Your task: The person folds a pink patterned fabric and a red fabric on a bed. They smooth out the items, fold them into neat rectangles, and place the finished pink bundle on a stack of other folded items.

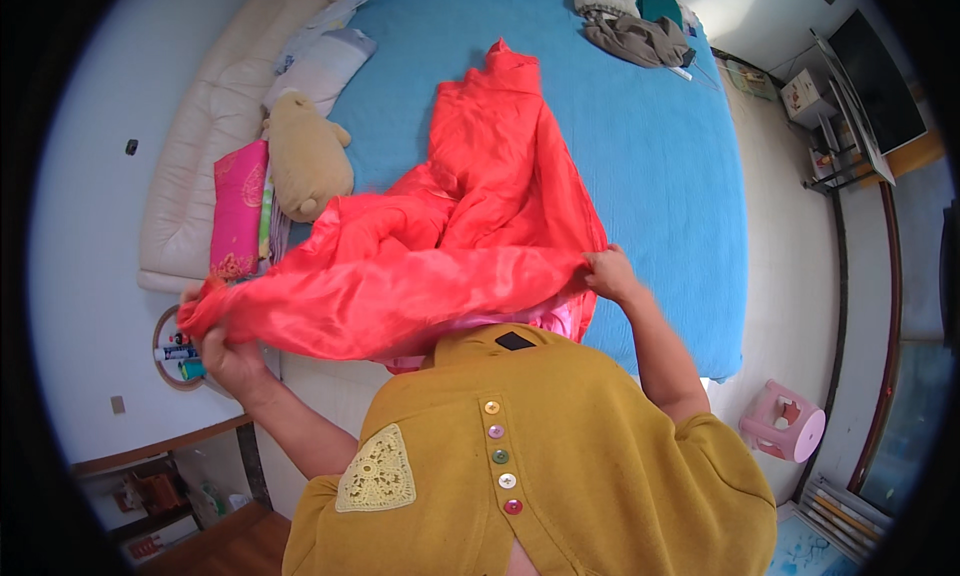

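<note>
A large sheet of shiny red satin fabric spreads in loose folds over the blue bedspread. Its near edge is lifted and stretched between my two hands. On the left, beyond the bed's side, my left hand grips a bunched corner of the satin. My right hand pinches the same near edge above the bed. Pink cloth shows beneath the raised edge, close to my body. What lies under the heaped middle folds is hidden.
A tan plush toy, a folded magenta cloth and a pale pillow lie by the cream padded headboard. Clothes are heaped at the far right corner. A pink plastic stool stands on the floor at right.
</note>
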`<state>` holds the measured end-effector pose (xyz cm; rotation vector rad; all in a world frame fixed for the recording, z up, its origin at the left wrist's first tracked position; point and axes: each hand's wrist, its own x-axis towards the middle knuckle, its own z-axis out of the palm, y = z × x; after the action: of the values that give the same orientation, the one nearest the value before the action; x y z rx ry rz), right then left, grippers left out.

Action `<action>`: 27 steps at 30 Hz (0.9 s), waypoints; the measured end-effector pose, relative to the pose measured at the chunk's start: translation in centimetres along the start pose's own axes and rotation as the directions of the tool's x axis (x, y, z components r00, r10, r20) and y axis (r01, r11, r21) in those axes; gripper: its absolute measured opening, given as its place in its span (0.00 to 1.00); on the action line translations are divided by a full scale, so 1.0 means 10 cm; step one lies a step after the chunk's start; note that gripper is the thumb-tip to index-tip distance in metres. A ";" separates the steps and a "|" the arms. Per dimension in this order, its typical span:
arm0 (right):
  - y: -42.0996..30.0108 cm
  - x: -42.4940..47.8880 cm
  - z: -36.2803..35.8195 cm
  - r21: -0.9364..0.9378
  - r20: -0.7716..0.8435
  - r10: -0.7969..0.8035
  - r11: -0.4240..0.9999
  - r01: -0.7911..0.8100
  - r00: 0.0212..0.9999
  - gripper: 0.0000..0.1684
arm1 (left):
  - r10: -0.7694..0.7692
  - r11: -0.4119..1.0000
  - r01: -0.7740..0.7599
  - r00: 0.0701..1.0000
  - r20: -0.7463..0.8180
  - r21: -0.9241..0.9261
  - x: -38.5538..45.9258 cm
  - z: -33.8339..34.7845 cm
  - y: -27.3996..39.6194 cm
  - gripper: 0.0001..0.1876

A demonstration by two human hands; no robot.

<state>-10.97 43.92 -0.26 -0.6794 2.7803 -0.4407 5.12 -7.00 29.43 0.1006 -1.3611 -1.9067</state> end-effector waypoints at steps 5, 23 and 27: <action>-1.32 -0.01 -0.76 0.171 -0.261 -0.154 0.964 0.202 0.953 0.08 | -0.392 0.819 0.099 0.816 0.426 0.565 -0.30 0.91 -0.28 0.49; -1.64 0.08 -1.11 0.499 -0.093 -0.481 0.735 0.459 0.872 0.24 | -0.283 0.805 -0.284 0.587 0.759 0.520 -0.61 1.32 -0.53 0.18; -1.33 0.20 -0.90 0.412 0.028 -0.432 0.826 0.383 0.901 0.24 | -0.027 0.751 -0.439 0.726 0.687 0.494 -0.44 1.05 -0.27 0.16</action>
<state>-10.01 33.81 12.34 -1.1529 2.3083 -0.9823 1.75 4.14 30.12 -0.4489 -2.3558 -1.2144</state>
